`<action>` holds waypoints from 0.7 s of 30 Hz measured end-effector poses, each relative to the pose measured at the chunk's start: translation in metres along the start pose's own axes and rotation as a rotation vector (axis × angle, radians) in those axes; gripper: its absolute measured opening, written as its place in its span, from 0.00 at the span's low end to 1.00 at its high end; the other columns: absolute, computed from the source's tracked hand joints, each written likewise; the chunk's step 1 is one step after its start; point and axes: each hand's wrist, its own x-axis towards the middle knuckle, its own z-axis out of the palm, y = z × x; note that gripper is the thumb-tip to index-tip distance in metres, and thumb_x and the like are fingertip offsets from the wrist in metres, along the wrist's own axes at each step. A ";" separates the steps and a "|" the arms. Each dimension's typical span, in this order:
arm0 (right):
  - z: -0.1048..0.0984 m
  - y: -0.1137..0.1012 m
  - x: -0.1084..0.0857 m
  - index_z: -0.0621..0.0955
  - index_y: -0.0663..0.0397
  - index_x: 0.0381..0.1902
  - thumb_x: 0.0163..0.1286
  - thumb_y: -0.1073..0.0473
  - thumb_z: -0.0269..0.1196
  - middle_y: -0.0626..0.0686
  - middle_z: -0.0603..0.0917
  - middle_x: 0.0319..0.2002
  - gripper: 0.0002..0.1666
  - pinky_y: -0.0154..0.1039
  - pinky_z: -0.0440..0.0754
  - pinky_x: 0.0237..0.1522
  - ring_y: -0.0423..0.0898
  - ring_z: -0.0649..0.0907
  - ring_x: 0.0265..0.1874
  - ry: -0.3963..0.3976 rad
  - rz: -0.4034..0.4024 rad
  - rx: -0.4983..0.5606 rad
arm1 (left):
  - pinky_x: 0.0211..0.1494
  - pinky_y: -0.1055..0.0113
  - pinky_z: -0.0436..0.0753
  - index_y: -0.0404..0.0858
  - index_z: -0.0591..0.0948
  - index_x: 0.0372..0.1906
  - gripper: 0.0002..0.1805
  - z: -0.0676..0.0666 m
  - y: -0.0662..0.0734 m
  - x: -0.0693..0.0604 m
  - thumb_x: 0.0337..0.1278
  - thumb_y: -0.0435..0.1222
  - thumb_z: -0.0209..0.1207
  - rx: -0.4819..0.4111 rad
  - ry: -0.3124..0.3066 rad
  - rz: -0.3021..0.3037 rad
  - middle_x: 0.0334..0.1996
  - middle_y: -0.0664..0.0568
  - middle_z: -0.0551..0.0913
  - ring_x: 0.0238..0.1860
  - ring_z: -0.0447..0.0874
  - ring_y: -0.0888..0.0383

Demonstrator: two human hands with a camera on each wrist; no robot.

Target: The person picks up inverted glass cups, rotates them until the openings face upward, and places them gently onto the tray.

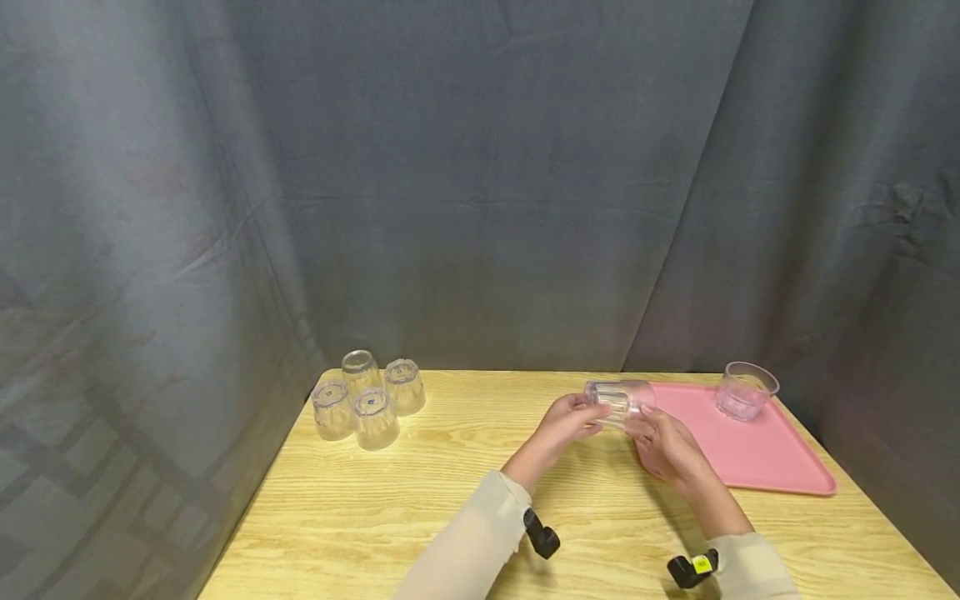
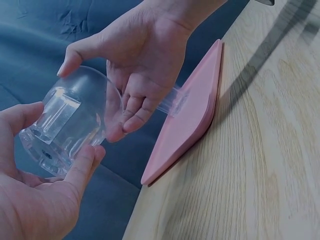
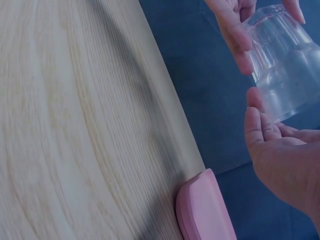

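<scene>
A clear plastic tumbler [image 1: 619,402] is held sideways above the table, its mouth toward the right. My left hand [image 1: 561,429] grips it near the base, thumb on one side and fingers on the other, as the left wrist view shows. At the rim end my right hand [image 1: 671,447] holds it, with the thumb [image 2: 73,61] at one side of the rim and the fingers at the other. Just behind and right of the hands lies a pink tray [image 1: 757,458]. One clear tumbler [image 1: 742,398] stands mouth up near the tray's far right corner.
Several clear tumblers [image 1: 375,423] stand upside down in a cluster at the table's far left. Grey curtains [image 1: 472,208] hang behind the wooden table [image 1: 360,517] and at both sides.
</scene>
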 end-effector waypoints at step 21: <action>-0.018 0.002 -0.010 0.78 0.40 0.48 0.84 0.47 0.41 0.35 0.84 0.45 0.17 0.28 0.74 0.56 0.31 0.82 0.49 0.017 -0.042 -0.026 | 0.55 0.63 0.85 0.27 0.76 0.58 0.24 0.019 -0.008 0.005 0.60 0.34 0.67 -0.011 0.021 -0.002 0.46 0.48 0.84 0.49 0.86 0.54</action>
